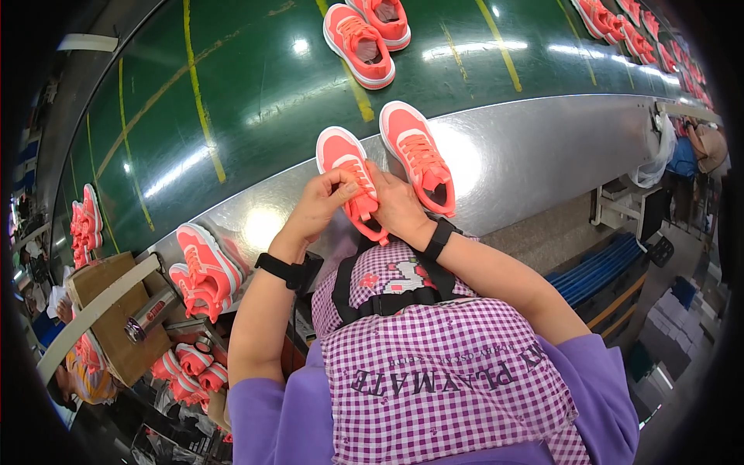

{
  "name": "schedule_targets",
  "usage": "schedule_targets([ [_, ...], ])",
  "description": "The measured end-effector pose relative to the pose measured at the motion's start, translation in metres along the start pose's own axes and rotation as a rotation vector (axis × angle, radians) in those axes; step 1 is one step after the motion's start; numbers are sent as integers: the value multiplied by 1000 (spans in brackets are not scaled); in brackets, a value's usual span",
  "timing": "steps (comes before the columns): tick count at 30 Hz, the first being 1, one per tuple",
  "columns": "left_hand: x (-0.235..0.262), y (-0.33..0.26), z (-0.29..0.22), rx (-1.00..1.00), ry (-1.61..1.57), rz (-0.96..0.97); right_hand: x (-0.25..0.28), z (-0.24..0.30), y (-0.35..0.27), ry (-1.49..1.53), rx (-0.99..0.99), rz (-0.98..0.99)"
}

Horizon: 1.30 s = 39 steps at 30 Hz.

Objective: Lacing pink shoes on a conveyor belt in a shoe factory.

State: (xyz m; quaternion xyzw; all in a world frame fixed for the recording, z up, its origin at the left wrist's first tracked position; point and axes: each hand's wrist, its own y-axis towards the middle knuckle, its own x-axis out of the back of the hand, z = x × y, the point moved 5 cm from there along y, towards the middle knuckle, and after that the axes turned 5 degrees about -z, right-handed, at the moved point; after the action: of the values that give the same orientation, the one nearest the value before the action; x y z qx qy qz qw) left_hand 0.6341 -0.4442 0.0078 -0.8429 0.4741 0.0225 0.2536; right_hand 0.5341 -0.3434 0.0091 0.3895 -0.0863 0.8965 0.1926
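A coral-pink sneaker (342,146) with a white sole rests on the metal ledge in front of me, toe pointing away. My left hand (322,198) pinches at its laces from the left, thumb and forefinger together. Along the shoe's right side, my right hand (399,204) grips it, its fingertips partly hidden behind the upper. A matching sneaker (419,152) stands just right of that hand, laced and toe away; neither hand clearly holds it.
Beyond the steel ledge (535,143) runs a green conveyor belt (263,85) with yellow lines, bearing a pair of coral sneakers (360,46) and several more at far right. Another pair (203,267) sits on the ledge at left, near a cardboard box (116,302). Other people work at both sides.
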Motion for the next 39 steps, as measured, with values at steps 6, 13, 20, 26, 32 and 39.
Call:
schedule_targets([
  [6,14,-20,-44,-614,785,-650,-6,-6,2,-17,-42,20],
  [13,10,-46,6,-417,600,-606,-3,-4,2,12,-51,7],
  [20,-15,-63,21,-561,806,-590,34,12,-24,15,-75,245],
  [26,-16,-48,30,-456,855,-571,76,28,-49,-108,236,-83],
  [32,-16,-43,37,-321,756,-550,79,21,-57,-393,217,78],
  [39,-35,-43,8,-721,1107,-633,58,20,-49,-520,327,60],
])
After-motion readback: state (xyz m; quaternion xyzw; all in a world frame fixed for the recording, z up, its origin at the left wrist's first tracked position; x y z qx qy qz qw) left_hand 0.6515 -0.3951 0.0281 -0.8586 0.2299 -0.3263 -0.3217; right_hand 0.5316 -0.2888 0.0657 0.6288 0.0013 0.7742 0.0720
